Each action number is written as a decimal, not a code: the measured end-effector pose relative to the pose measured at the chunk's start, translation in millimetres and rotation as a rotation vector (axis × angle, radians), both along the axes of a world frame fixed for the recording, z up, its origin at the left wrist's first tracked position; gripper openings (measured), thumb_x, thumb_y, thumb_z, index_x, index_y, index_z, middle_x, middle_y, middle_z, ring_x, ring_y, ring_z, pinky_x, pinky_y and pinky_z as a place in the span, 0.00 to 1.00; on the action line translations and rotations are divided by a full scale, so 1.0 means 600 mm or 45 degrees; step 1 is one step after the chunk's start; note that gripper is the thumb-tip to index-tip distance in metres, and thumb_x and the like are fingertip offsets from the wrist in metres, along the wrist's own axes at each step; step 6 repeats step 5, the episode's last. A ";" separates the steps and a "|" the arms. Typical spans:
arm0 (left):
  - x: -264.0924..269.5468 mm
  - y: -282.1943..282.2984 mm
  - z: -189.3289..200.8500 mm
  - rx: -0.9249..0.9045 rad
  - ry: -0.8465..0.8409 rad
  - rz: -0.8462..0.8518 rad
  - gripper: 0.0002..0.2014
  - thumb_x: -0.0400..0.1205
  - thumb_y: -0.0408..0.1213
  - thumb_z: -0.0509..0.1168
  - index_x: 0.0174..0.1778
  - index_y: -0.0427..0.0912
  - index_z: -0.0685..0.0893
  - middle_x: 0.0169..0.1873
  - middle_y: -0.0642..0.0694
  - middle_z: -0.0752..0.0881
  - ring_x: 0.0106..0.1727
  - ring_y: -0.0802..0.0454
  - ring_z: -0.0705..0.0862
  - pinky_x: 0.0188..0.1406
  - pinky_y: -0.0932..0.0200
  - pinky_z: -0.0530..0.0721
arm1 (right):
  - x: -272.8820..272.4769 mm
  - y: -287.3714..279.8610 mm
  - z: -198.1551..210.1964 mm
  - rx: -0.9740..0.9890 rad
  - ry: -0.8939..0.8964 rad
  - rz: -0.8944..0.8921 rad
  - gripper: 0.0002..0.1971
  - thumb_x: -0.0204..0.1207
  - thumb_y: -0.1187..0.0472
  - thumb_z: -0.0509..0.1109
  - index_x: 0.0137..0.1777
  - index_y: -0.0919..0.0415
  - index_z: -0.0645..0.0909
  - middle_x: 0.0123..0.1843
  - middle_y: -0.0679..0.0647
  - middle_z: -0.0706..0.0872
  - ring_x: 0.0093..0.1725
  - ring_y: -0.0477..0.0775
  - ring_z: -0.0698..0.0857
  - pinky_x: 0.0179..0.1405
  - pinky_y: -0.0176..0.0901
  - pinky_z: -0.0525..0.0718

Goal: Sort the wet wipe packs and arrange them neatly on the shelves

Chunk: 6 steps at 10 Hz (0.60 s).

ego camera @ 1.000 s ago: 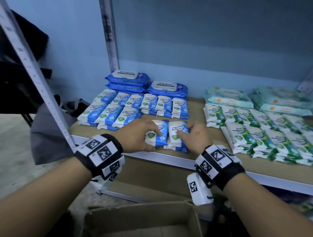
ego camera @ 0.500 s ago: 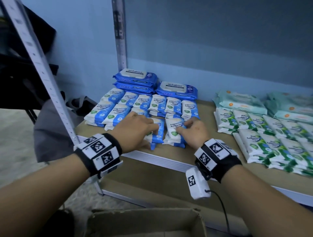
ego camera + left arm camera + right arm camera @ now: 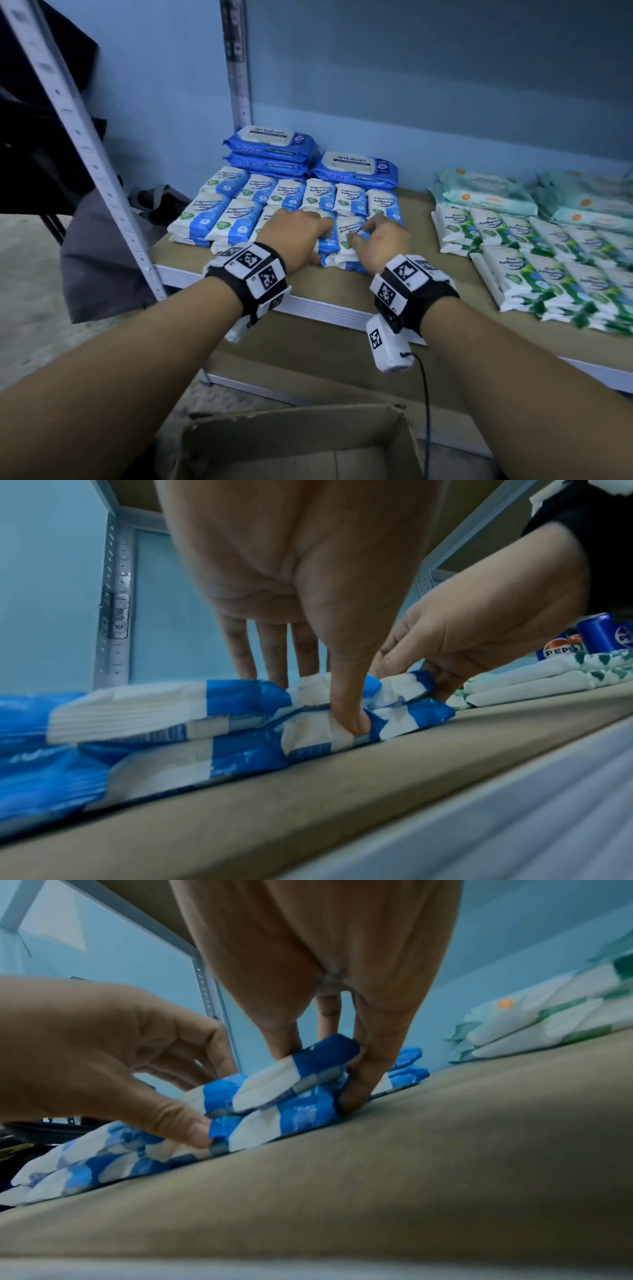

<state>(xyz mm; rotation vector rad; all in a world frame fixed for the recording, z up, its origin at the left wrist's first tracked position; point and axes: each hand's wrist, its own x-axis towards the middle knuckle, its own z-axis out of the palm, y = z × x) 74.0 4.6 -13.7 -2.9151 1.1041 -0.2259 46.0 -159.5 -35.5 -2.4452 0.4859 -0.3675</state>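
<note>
Both hands were on the blue packs (image 3: 349, 236) at the shelf's (image 3: 404, 274) front edge, just ahead of the blue rows: the left hand (image 3: 294, 236) held one small stack, thumb at its end and fingers (image 3: 274, 653) laid over the top, while the right hand (image 3: 380, 240) pinched the neighbouring stack between thumb and fingers (image 3: 284, 1034). The packs looked light, soft and slick-wrapped, so I judged they would dent and slide over one another. They seemed best held across the short ends, two deep, and pushed flush against the row.
</note>
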 end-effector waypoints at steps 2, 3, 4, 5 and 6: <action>-0.080 0.047 -0.020 -0.379 -0.185 -0.032 0.14 0.75 0.41 0.72 0.57 0.47 0.82 0.56 0.48 0.83 0.59 0.43 0.77 0.55 0.47 0.73 | -0.140 -0.020 0.011 -0.086 -0.204 0.196 0.16 0.77 0.51 0.73 0.62 0.56 0.83 0.60 0.53 0.81 0.56 0.49 0.81 0.52 0.34 0.69; -0.123 0.073 -0.039 -0.471 -0.205 -0.025 0.10 0.74 0.40 0.72 0.51 0.47 0.82 0.48 0.48 0.82 0.50 0.43 0.79 0.47 0.48 0.78 | -0.208 -0.031 -0.010 -0.113 -0.263 0.241 0.06 0.74 0.57 0.75 0.49 0.54 0.84 0.47 0.47 0.82 0.45 0.44 0.79 0.45 0.31 0.68; -0.172 0.109 -0.080 -0.500 -0.001 0.090 0.09 0.76 0.42 0.71 0.50 0.49 0.80 0.47 0.50 0.81 0.49 0.44 0.80 0.46 0.45 0.81 | -0.279 -0.044 -0.056 0.006 -0.160 0.250 0.04 0.72 0.60 0.74 0.39 0.53 0.81 0.36 0.44 0.85 0.37 0.42 0.82 0.40 0.32 0.72; -0.204 0.135 -0.131 -0.452 0.271 0.317 0.15 0.75 0.44 0.73 0.55 0.49 0.79 0.52 0.50 0.80 0.54 0.45 0.80 0.49 0.50 0.80 | -0.322 -0.052 -0.100 0.031 0.040 0.202 0.06 0.72 0.61 0.75 0.39 0.50 0.80 0.34 0.43 0.85 0.36 0.42 0.83 0.40 0.34 0.75; -0.204 0.135 -0.131 -0.452 0.271 0.317 0.15 0.75 0.44 0.73 0.55 0.49 0.79 0.52 0.50 0.80 0.54 0.45 0.80 0.49 0.50 0.80 | -0.322 -0.052 -0.100 0.031 0.040 0.202 0.06 0.72 0.61 0.75 0.39 0.50 0.80 0.34 0.43 0.85 0.36 0.42 0.83 0.40 0.34 0.75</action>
